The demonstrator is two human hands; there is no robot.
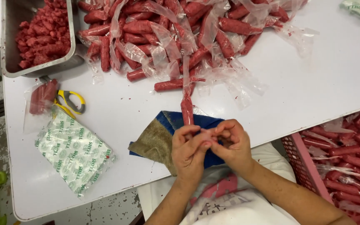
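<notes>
My left hand (190,152) and my right hand (233,143) are pressed together over the near edge of the white table (313,83). Both hold the near end of a red meat roll in clear plastic film (187,110), which points away from me. Under my hands lies a blue and brown cloth (157,139). A big heap of the same plastic-wrapped red rolls (167,33) covers the far middle of the table, with loose film tails trailing toward me.
A steel pan of red minced meat (42,35) stands at the far left. Yellow-handled scissors (71,102), a small bag with rolls (42,98) and a pack of printed bags (73,152) lie at left. A pink crate of wrapped rolls (346,162) is at my right.
</notes>
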